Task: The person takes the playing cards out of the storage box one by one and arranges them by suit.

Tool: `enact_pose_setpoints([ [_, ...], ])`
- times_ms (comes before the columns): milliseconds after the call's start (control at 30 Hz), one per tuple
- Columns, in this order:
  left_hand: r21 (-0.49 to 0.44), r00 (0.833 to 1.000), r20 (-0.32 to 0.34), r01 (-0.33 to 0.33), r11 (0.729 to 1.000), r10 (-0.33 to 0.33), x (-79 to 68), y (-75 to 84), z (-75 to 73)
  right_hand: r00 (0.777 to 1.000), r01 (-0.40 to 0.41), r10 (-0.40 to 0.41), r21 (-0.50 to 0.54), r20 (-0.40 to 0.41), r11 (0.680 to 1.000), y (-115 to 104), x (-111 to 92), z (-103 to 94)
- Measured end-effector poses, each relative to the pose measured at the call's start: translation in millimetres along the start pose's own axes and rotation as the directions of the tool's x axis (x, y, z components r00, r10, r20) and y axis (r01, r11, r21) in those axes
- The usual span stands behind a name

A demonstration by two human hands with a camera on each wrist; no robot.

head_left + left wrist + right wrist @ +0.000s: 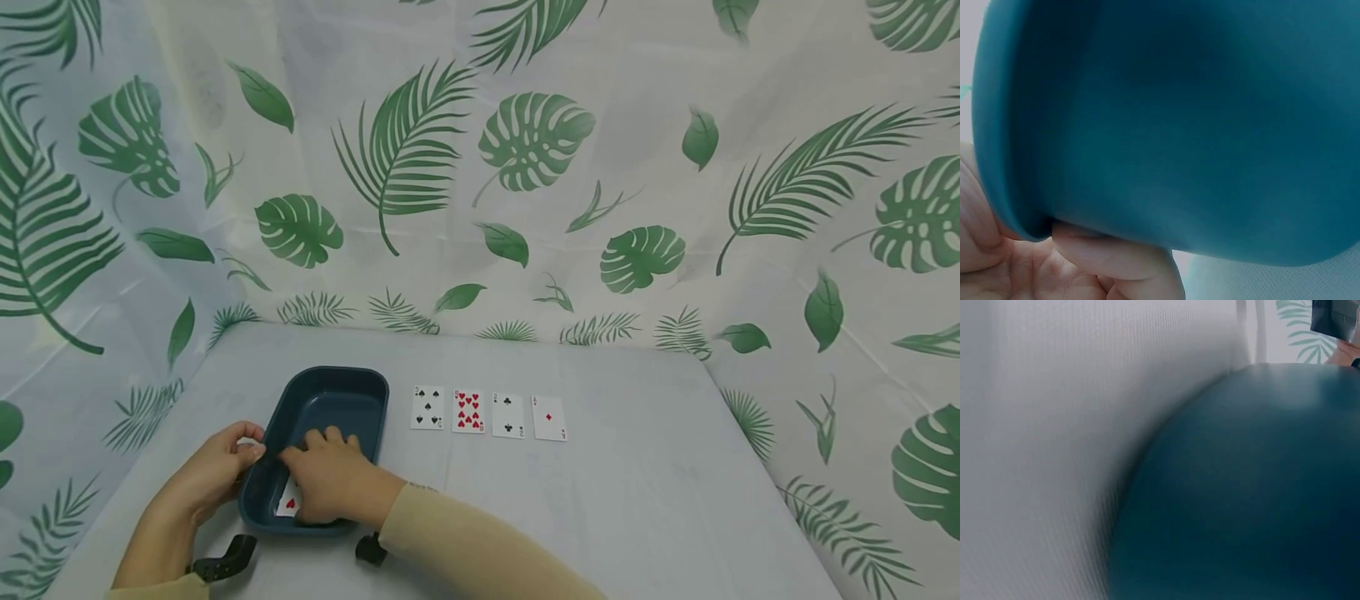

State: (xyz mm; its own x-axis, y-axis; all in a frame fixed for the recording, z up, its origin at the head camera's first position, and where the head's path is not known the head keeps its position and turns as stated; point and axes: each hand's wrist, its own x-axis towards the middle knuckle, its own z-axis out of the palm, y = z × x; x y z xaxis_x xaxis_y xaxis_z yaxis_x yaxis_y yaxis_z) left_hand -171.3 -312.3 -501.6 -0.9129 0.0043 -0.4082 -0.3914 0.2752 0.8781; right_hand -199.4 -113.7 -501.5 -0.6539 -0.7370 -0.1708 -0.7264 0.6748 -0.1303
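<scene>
A dark blue rectangular tray (341, 369) stands on the left of the table. My left hand (217, 458) grips its left rim; in the left wrist view the fingers (1122, 259) curl beneath the lip. Over the inside of the tray lies my right hand (330, 467), back upward, hiding what is under its fingers. A playing card (288, 503) with a red heart shows beside it on the tray's floor. Right of the tray, a five of spades (427, 408), a hearts card (468, 411), a two of clubs (507, 416) and an ace of diamonds (549, 417) lie face up in a row.
A pale cloth covers the table (637, 500). Behind and at both sides hangs a white curtain (450, 275) with green leaf prints. Black wrist-worn devices (228, 560) show below the tray's near end.
</scene>
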Motion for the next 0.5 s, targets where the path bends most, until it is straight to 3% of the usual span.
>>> enact_pose_setpoints([
  [500, 0.012, 1.000, -0.002, 0.006, 1.000, -0.006, 1.0, 0.2, 0.3, 0.999, 0.013, -0.010, 0.097, -0.040, 0.995, 3.5, -3.5, -4.5],
])
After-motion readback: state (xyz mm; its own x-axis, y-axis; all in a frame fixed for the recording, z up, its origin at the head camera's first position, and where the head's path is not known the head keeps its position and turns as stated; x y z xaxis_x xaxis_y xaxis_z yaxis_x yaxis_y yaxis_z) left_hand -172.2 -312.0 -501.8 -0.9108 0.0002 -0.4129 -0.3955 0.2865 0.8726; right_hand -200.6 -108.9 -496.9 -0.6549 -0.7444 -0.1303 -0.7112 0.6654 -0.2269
